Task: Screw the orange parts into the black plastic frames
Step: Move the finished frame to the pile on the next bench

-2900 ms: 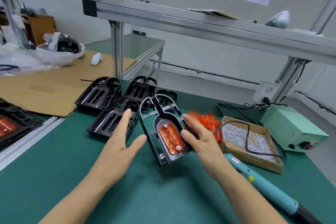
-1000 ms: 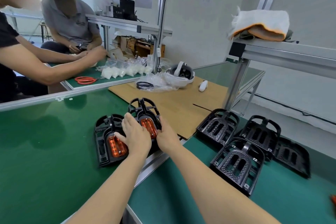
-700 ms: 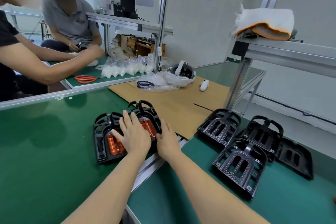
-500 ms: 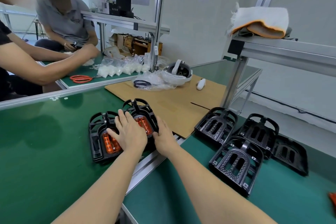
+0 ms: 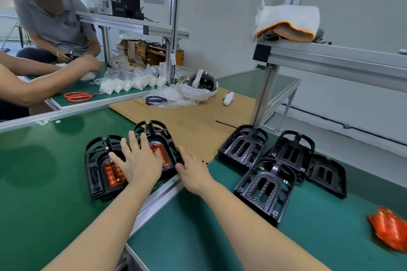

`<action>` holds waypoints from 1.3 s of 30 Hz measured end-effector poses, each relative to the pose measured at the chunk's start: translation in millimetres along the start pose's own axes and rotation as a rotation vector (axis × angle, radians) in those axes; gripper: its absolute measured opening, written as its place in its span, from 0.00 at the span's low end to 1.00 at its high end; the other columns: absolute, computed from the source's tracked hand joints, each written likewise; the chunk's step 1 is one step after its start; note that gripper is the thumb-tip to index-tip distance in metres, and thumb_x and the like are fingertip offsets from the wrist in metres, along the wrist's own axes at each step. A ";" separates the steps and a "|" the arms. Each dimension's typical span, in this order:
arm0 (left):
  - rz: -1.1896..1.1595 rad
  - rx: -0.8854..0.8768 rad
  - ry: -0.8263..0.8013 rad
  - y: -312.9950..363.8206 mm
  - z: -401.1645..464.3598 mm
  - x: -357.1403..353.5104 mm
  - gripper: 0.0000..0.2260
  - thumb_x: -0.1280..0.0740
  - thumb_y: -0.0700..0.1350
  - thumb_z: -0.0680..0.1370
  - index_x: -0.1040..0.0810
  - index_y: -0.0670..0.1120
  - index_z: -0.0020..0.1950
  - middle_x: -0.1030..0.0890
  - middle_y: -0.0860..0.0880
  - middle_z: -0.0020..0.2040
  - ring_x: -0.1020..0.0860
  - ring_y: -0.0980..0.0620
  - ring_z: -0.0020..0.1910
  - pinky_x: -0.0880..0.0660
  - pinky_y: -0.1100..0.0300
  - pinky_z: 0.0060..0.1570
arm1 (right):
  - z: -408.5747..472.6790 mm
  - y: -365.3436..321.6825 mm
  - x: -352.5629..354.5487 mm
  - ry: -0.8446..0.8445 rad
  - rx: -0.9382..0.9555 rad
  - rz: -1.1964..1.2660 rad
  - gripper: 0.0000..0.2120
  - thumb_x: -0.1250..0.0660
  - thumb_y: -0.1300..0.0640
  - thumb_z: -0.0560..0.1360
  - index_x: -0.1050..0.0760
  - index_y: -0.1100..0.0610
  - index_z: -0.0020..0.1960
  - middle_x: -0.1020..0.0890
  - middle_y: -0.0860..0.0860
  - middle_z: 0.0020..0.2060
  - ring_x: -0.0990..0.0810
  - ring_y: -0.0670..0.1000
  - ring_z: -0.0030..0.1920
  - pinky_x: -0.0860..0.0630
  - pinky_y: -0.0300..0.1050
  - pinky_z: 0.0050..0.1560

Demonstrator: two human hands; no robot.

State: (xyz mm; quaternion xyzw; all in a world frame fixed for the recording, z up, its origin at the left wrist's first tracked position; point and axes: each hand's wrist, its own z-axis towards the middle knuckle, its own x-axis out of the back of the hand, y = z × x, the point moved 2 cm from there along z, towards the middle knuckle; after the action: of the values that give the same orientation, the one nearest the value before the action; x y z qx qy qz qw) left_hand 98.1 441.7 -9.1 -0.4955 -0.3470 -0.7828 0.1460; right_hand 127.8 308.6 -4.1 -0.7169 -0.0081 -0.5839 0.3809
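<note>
Two finished frames lying side by side under flat hands on the green tabletop (image 5: 44, 182).

The left hand (image 5: 137, 164) is resting with its grip spread, fingers straight, across both black frames with orange parts (image 5: 105, 171), which are touching each other. The right hand (image 5: 192, 171) is lying open, fingers flat against the right edge of the farther frame. Four empty black frames (image 5: 264, 189) are sitting clustered to the right, and loose orange parts (image 5: 389, 230) are lying near the right edge.

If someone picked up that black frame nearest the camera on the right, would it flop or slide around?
The black frame probably stays stiff: its ribs and curved rim look like rigid moulded plastic. Its slotted openwork suggests it is light. Leaning on the neighbouring frames, it could shift them when lifted.
</note>
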 end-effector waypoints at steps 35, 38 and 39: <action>-0.235 -0.428 -0.038 99.6 -91.8 3.9 0.25 0.45 0.47 0.81 0.47 0.50 0.77 0.44 0.51 0.78 0.50 0.51 0.76 0.57 0.44 0.72 | -107.9 45.2 51.6 0.436 -0.137 -0.301 0.32 0.43 0.61 0.80 0.55 0.49 0.79 0.51 0.49 0.78 0.55 0.51 0.78 0.66 0.61 0.73; -0.341 -0.491 -0.143 120.4 -115.4 -3.8 0.23 0.45 0.46 0.82 0.44 0.49 0.77 0.37 0.50 0.75 0.45 0.52 0.75 0.54 0.48 0.73 | -130.5 68.3 66.5 0.478 -0.287 -0.305 0.29 0.47 0.57 0.83 0.57 0.48 0.79 0.53 0.48 0.79 0.58 0.50 0.78 0.66 0.62 0.72; -0.368 -0.500 -0.188 126.5 -122.3 -6.6 0.22 0.45 0.45 0.82 0.43 0.49 0.76 0.34 0.49 0.73 0.43 0.51 0.74 0.53 0.48 0.73 | -138.5 76.4 70.5 0.472 -0.341 -0.300 0.28 0.49 0.56 0.83 0.58 0.49 0.79 0.54 0.48 0.79 0.58 0.50 0.78 0.66 0.62 0.72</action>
State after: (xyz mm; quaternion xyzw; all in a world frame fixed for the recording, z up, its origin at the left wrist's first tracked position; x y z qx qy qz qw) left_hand 91.2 266.2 2.7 -0.5151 -0.2395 -0.8079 -0.1569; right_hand 70.0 146.9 18.3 -0.6059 0.0725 -0.7766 0.1564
